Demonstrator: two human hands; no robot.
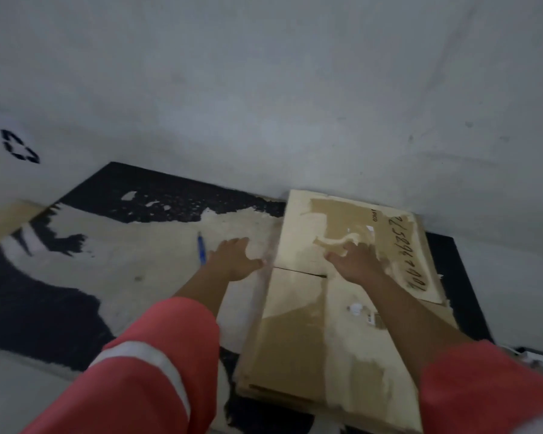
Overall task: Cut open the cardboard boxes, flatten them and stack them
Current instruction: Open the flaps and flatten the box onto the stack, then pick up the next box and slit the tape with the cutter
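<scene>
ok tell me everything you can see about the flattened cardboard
The flattened cardboard is tan, a stack of sheets lying flat on the dark patchy floor by the wall. Torn tape patches, a white label and handwritten black digits mark its top; a slit crosses it. The right hand rests on it, fingers spread.

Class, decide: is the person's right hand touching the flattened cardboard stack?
Touching. The head view shows the right hand spread flat on the flattened cardboard stack.
</scene>
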